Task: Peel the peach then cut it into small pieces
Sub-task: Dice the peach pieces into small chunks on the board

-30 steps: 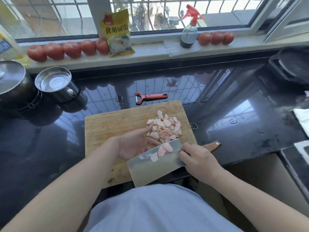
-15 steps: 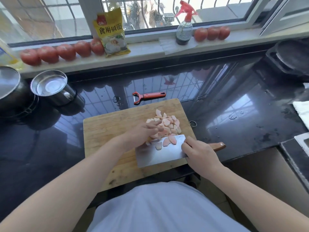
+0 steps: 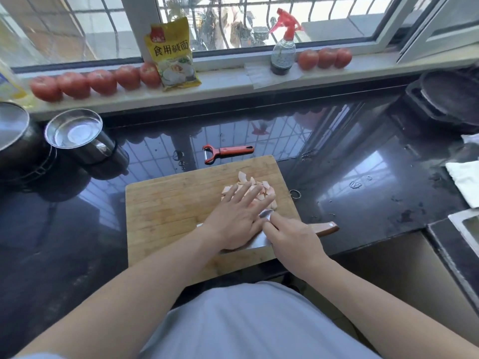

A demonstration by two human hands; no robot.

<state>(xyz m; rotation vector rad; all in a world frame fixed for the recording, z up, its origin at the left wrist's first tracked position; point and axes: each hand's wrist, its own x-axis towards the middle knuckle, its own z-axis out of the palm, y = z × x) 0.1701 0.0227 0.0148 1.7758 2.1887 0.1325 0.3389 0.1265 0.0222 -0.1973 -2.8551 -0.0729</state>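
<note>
A pile of small pink peach pieces [image 3: 259, 189] lies at the far right of the wooden cutting board [image 3: 171, 206]. My left hand [image 3: 239, 217] lies flat with straight fingers over the cleaver's blade [image 3: 255, 242] and the near side of the pile, hiding most of the blade. My right hand [image 3: 293, 237] grips the cleaver by its wooden handle [image 3: 325, 228], which sticks out to the right. The blade lies nearly flat on the board.
A red peeler [image 3: 225, 152] lies on the black counter just behind the board. Two steel pots [image 3: 77, 137] stand at the left. Tomatoes [image 3: 98, 81], a yellow packet [image 3: 172, 55] and a spray bottle [image 3: 283, 47] line the windowsill. White cloth [image 3: 464, 180] lies at right.
The cleaver, lifted and tilted with a few pieces on it, has come down flat by the pile. My left hand has moved over the blade and spread its fingers onto the pieces.
</note>
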